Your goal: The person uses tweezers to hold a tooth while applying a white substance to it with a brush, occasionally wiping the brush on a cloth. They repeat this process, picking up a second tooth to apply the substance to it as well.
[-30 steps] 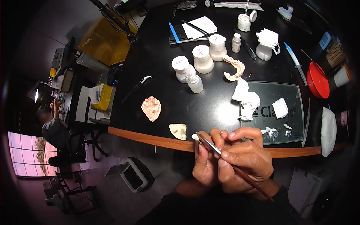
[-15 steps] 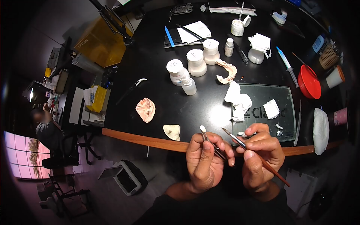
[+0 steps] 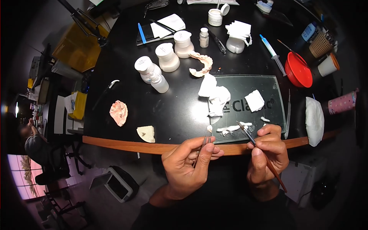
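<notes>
While the glass slab lies beyond, the right hand grasps a fine-tipped paintbrush and the left hand pinches tweezers, whose loosening could drop the small white piece at their tips.

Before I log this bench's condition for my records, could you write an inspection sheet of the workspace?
Surface: dark table with a wooden front edge; glass slab on top.
Items in hand: small white piece at the tips of the tweezers; slender brush, apart from it.
Clutter: crumpled tissue over the slab's left edge; tooth-arch cast, pink cast and red bowl beyond the slab.
Hands: left hand holds the tweezers; right hand holds the slender brush.
Cables: nothing seen clearly; the picture's edges are dark.
Surroundings: a seated person to the left; a floor-standing container.
</notes>
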A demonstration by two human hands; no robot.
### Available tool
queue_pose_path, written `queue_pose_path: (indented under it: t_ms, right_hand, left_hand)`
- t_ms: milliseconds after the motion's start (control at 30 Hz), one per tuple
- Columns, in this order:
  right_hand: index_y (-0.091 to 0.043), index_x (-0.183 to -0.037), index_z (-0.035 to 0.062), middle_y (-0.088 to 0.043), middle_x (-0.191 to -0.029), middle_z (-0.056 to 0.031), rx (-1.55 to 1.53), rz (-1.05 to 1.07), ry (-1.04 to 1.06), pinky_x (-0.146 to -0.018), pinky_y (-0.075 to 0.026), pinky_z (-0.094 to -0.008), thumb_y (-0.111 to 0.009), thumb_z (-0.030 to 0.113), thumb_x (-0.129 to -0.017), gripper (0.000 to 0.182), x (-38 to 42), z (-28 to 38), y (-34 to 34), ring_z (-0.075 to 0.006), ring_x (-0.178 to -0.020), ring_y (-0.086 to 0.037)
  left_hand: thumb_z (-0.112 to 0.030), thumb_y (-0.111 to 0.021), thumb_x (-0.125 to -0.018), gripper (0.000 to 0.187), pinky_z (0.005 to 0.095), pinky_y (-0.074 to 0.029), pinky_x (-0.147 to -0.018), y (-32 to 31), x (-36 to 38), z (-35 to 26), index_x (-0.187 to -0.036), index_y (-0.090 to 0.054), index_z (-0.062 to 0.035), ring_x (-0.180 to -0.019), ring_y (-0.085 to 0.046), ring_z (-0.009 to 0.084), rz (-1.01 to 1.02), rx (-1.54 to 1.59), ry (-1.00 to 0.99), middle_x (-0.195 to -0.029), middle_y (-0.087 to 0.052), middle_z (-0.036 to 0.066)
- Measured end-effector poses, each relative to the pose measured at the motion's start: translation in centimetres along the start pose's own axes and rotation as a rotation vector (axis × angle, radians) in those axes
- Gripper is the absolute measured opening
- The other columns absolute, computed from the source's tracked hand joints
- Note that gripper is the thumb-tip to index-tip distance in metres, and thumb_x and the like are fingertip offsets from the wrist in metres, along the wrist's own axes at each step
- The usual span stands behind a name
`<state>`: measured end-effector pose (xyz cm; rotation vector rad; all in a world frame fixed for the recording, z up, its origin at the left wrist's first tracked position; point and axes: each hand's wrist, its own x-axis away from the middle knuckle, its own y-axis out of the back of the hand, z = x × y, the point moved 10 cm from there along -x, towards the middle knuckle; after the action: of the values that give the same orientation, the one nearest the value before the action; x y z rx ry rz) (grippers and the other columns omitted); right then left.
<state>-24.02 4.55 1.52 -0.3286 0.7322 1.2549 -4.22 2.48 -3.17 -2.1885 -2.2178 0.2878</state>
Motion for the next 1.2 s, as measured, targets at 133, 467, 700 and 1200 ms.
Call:
queue_pose_path:
  t_ms: [133, 467, 700, 1200]
  right_hand:
    - [-0.062, -0.092, 0.0040, -0.068, -0.075, -0.0073, 0.043, 0.029, -0.001, -0.082, -0.047, -0.0373, -0.063, 0.002, -0.078, 0.014, 0.1, 0.0, 0.1, -0.0240, -0.087, -0.056]
    - [-0.063, -0.092, 0.0051, -0.068, -0.074, -0.0066, 0.084, 0.077, -0.004, -0.080, -0.048, -0.0369, -0.063, 0.002, -0.078, 0.015, -0.1, 0.2, -0.1, -0.0227, -0.083, -0.056]
    - [-0.064, -0.090, 0.0040, -0.068, -0.072, -0.0063, 0.135, 0.103, 0.013, -0.077, -0.048, -0.0359, -0.065, 0.001, -0.077, 0.013, -0.4, 0.3, 0.0, -0.0213, -0.078, -0.056]
    - [-0.064, -0.082, 0.0056, -0.065, -0.067, -0.0041, 0.208, 0.188, -0.011, -0.069, -0.050, -0.0321, -0.069, 0.000, -0.070, 0.014, -0.2, 0.1, 0.3, -0.0231, -0.075, -0.059]
  left_hand:
    - [0.003, -0.058, -0.098, 0.016, 0.0294, -0.064, -0.070, -0.2, -0.1, -0.4, -0.110, -0.063, 0.0130, -0.077, -0.075, 0.0220, 0.014, -0.104, -0.033, -0.084, -0.072, 0.019]
    - [0.003, -0.057, -0.099, 0.020, 0.0265, -0.061, -0.061, -0.2, -0.3, -0.6, -0.114, -0.064, 0.0129, -0.069, -0.072, 0.0194, 0.002, -0.167, -0.072, -0.087, -0.072, 0.022]
    - [-0.001, -0.058, -0.100, 0.021, 0.0197, -0.049, -0.047, 0.0, -0.3, -0.4, -0.116, -0.066, 0.0109, -0.060, -0.064, 0.0113, 0.021, -0.168, 0.004, -0.087, -0.072, 0.019]
    - [-0.005, -0.054, -0.101, 0.030, 0.0197, -0.046, -0.057, -0.3, 1.6, -0.1, -0.126, -0.064, 0.0087, -0.065, -0.056, 0.0072, 0.219, -0.045, 0.063, -0.093, -0.070, 0.013]
